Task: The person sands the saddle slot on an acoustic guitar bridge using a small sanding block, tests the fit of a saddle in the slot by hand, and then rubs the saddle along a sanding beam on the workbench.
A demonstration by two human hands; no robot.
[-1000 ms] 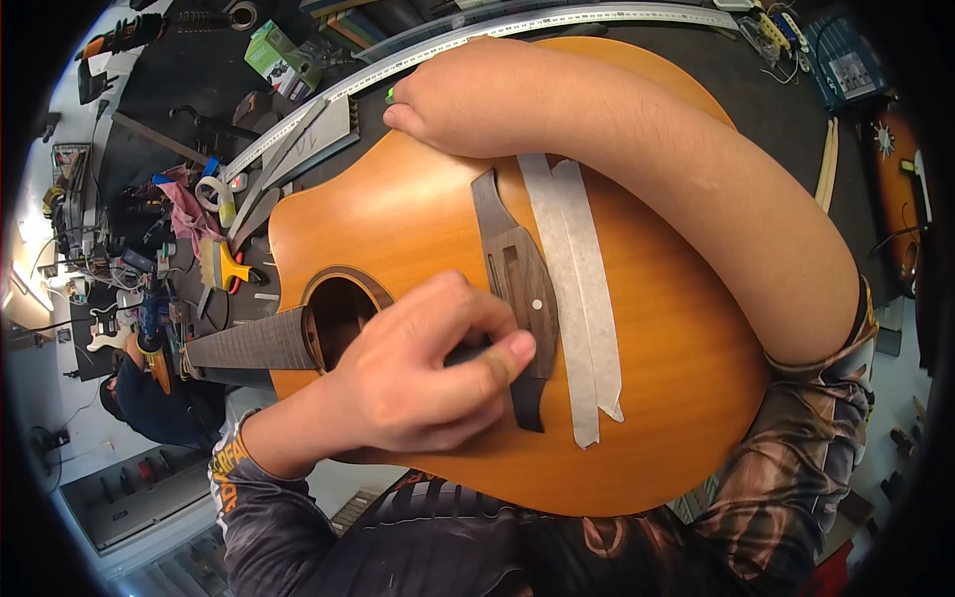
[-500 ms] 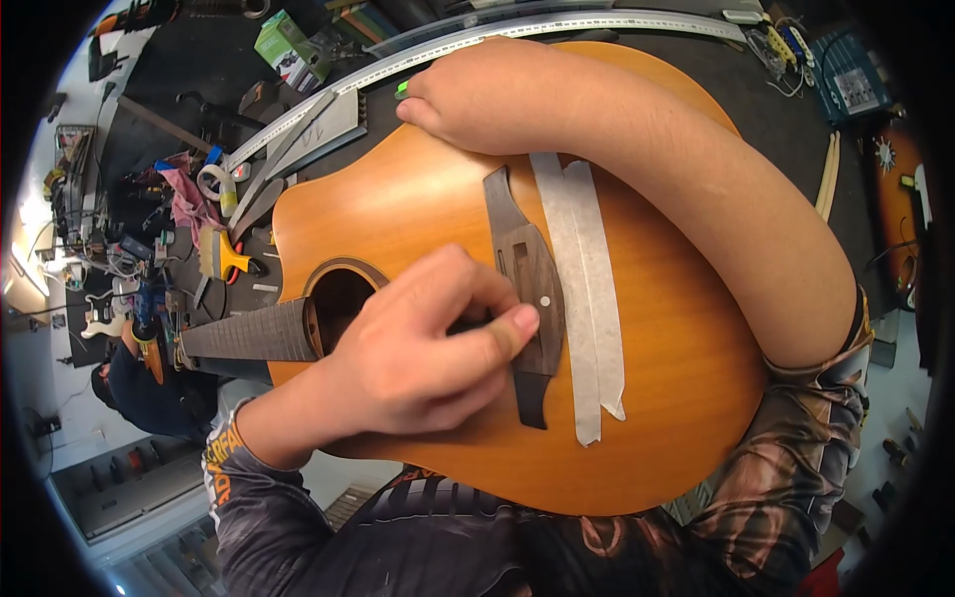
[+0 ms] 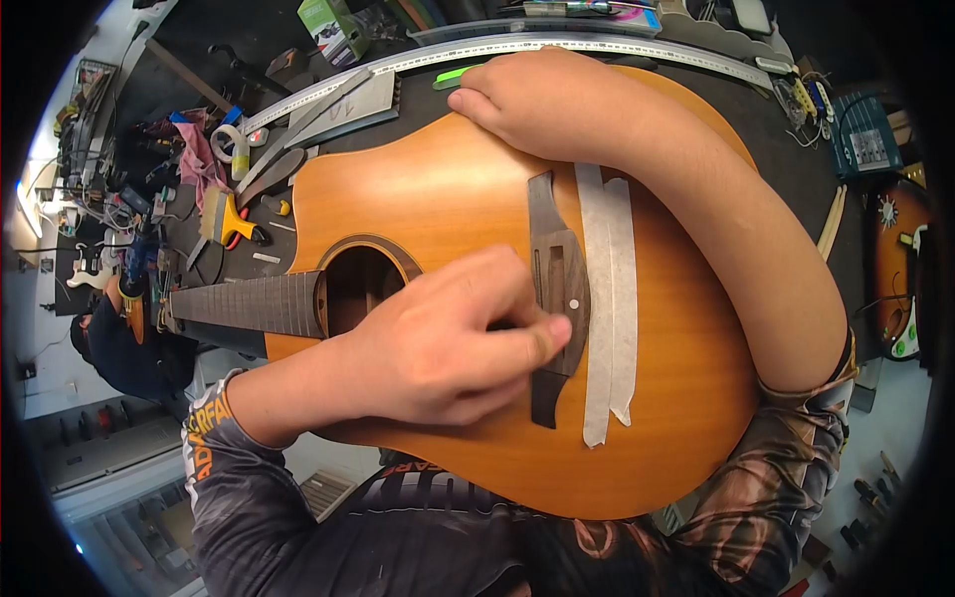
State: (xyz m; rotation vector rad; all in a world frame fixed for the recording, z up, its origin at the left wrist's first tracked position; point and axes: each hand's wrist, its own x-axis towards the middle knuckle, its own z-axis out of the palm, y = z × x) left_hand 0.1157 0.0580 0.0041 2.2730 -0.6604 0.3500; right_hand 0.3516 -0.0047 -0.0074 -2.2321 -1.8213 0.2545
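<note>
The acoustic guitar [image 3: 676,418] lies face up across my lap, its fretted neck [image 3: 249,303] pointing left. My left hand [image 3: 448,338] is closed in a pinch over the dark wooden bridge [image 3: 569,269], thumb on the bridge's lower half. Whatever sits between these fingers is hidden. The bridge carries a white dot and slots. Beside it two strips of pale masking tape [image 3: 602,378] run across the top. My right hand [image 3: 517,99] holds the guitar's far edge, thumb along it and fingertips out of sight beyond. A bright green object [image 3: 455,77] shows next to that hand; whether they touch, I cannot tell.
Behind the guitar a long white ruler [image 3: 667,55] crosses the dark bench. At left lie a tape roll [image 3: 231,149], a yellow-handled brush [image 3: 231,221] and a pink cloth [image 3: 202,164]. Another person [image 3: 129,343] is at far left. Another guitar body [image 3: 900,259] stands at right.
The view has shifted, so the guitar appears farther right. My left hand stays pinched over the bridge, its thumb slightly lower against the white dot. More of the green object shows beside my right hand.
</note>
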